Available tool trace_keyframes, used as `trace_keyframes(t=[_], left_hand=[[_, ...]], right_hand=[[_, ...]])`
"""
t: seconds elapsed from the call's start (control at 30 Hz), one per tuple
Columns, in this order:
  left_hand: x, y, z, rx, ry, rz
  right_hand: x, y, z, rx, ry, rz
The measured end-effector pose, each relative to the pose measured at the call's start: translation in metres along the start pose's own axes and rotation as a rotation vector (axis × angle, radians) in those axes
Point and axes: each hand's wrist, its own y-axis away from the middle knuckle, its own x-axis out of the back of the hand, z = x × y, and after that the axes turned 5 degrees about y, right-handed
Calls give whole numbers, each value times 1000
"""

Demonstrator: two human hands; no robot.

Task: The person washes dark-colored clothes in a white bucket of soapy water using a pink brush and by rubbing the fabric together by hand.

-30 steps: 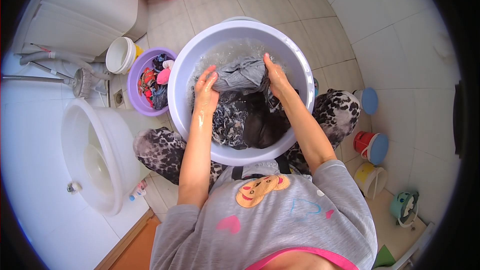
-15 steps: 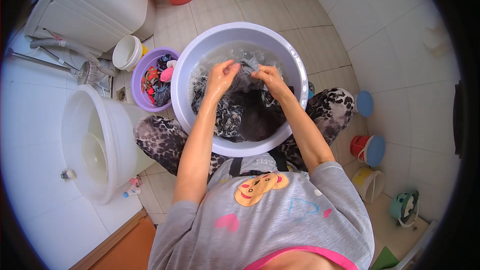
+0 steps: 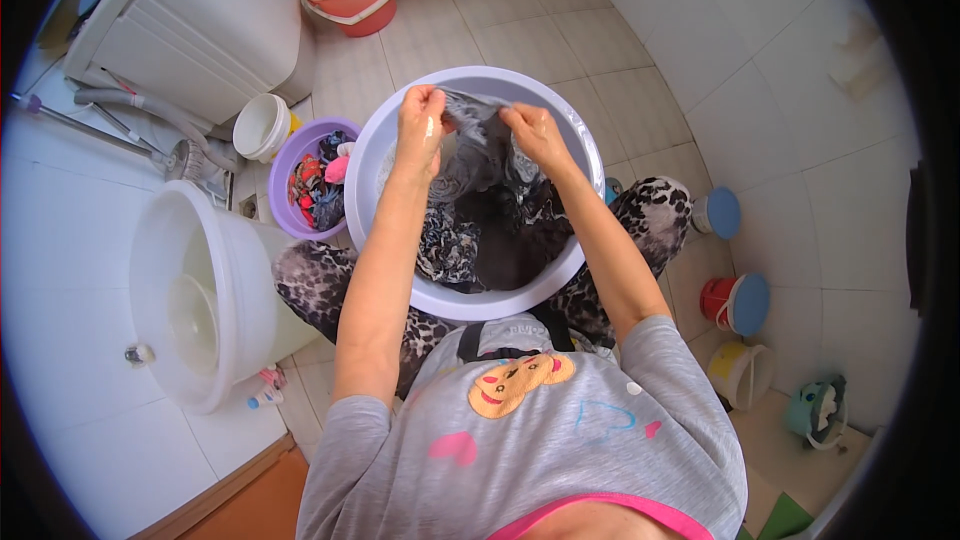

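Observation:
A wide pale lavender basin of water and wet clothes sits between my knees. Over its far half, my left hand and my right hand are closed on a wet grey garment, stretched between them. The lower part of this garment hangs down into the basin; which kind it is I cannot tell. A black-and-white patterned cloth bunches at the basin's near left, beside dark cloth or dark water. White foam shows on the back of my left hand.
A purple basin of clothes stands left of mine, with a white bucket behind it. A large white tub is farther left. Beyond are a washing machine and a pink bucket. Small buckets line the right wall.
Both hands have risen and moved farther apart, drawing the grey garment up and spreading it. My left hand has shifted left and away from me. The view has tilted slightly.

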Motion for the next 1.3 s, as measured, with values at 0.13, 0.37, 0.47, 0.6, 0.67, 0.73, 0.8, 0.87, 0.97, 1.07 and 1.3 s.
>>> trace_keyframes(t=[0.13, 0.37, 0.47, 0.6, 0.67, 0.73, 0.8, 0.87, 0.97, 1.07, 1.3], left_hand=[[12, -10, 27, -274, -350, -6], [3, -10, 99, -141, -79, -83], [-28, 8, 115, -166, 9, -91], [-19, 2, 128, -165, -36, -242], [-9, -6, 126, -205, -89, -105], [32, -25, 127, -275, -367, 30], [77, -40, 119, -490, -568, 39], [95, -38, 122, -750, -1552, 23], [101, -31, 123, -652, -1885, 60], [90, -24, 134, -570, -1956, 97], [46, -10, 134, -643, -1392, -138]], right_hand=[[1, -16, -16, 120, -384, 142], [-28, -8, 11, 542, 115, 90], [-51, 13, 25, 287, 422, 224], [-63, 24, 26, 17, 421, 262], [-53, 18, 33, -16, 337, 133], [-28, 8, 30, -30, 607, -150], [7, -6, 25, 65, 710, -146], [44, -29, 31, 41, 859, -144], [86, -50, 21, 238, 958, 117], [98, -60, -1, 267, 972, 254], [37, -42, 24, -229, 677, 466]])
